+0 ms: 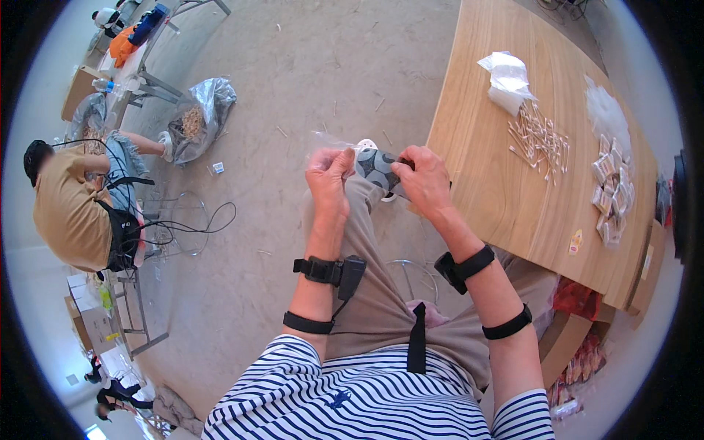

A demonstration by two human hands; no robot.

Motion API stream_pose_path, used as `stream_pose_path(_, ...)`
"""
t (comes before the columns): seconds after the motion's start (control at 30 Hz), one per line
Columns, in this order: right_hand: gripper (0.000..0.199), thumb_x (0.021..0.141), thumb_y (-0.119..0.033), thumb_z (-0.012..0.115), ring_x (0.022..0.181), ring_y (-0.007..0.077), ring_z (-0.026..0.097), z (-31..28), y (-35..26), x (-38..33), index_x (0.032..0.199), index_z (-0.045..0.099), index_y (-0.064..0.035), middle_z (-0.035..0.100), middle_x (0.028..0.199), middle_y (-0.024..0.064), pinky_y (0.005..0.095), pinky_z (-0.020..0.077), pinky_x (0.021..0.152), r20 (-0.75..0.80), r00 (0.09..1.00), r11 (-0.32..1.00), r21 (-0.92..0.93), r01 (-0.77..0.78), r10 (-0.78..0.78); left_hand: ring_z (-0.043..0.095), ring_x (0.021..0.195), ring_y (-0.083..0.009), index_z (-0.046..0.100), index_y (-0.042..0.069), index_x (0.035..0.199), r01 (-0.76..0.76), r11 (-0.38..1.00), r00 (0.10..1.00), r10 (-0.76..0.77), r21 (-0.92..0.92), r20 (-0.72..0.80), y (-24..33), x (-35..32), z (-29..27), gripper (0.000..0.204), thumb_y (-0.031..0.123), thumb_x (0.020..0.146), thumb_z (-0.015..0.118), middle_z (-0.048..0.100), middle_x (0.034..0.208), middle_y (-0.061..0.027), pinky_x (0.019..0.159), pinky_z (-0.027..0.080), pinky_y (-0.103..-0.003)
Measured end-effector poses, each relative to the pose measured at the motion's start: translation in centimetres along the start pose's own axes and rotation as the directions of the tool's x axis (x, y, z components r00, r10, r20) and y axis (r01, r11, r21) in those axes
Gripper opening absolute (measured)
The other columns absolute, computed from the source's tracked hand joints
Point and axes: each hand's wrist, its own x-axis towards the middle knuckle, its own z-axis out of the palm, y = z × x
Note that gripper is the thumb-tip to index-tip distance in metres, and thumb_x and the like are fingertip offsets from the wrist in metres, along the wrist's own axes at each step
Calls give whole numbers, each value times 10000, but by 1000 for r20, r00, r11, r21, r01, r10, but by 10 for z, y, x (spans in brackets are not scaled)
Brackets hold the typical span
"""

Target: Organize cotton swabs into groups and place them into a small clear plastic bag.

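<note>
Both my hands are raised over my lap, close together. My left hand [328, 183] is closed, thumb against fingers, on a clear plastic bag [320, 141] whose thin film sticks out past the fingertips. My right hand [424, 182] pinches the dark edge of a grey piece with a dark round pattern [376, 167]. That piece spans the gap between the hands; its exact kind cannot be made out. On the wooden table [491, 183] to my right lies a loose pile of cotton swabs [539, 139].
Clear bags [507, 79] lie by the swabs, with filled small packs [612, 191] farther right. Cardboard boxes [568, 341] stand below the table. At left a person [77, 205] sits near cables and a silver sack [209, 117]. Swab sticks litter the floor.
</note>
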Motion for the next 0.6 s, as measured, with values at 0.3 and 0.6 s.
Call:
stream_pose_path(0.3, 199, 805, -220, 708, 938, 360, 650, -1, -1, 0, 870, 688, -33, 672, 936, 168, 462, 513, 809, 11, 1000, 1000, 6, -15, 15, 591, 672, -105, 637, 60, 833, -39, 999, 997, 39, 8, -74, -10, 1, 7, 176, 35, 819, 811, 665, 776, -28, 623, 473, -245)
stream_pose_path(0.6, 208, 802, -218, 718, 940, 354, 650, 0, -1, -1, 909, 690, -41, 674, 944, 160, 461, 512, 809, 16, 999, 1000, 3, -31, 31, 666, 780, -158, 626, 13, 971, 11, 999, 1000, -10, 43, -26, -3, -14, 16, 240, -84, 796, 760, 683, 893, -70, 724, 557, -277)
